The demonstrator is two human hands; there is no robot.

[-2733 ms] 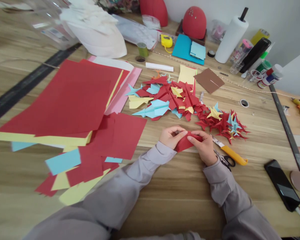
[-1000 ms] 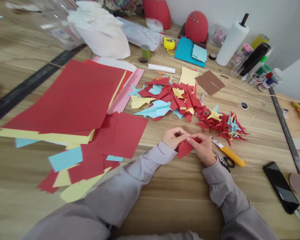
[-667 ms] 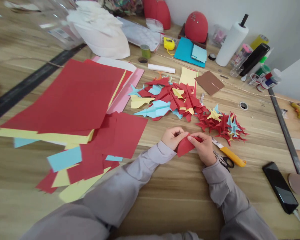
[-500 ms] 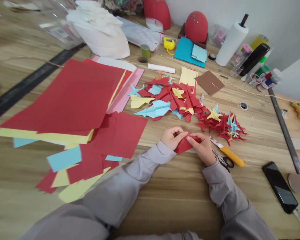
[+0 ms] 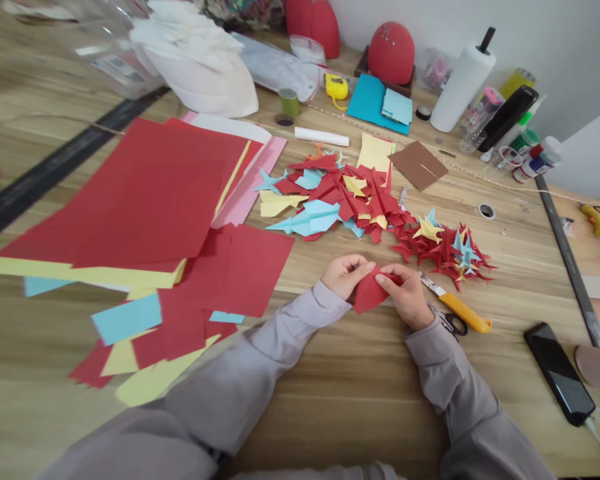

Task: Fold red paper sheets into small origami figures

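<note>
Black phone (image 5: 560, 375), yellow tape measure (image 5: 336, 87).

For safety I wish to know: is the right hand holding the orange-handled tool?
No, the orange-handled tool lies on the table beside the right hand, which holds a red paper piece.

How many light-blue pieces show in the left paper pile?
3: a leftmost piece peeking from under the yellow sheet, a rightmost piece beside the red square, and a middle piece between them. More may be hidden.
</note>
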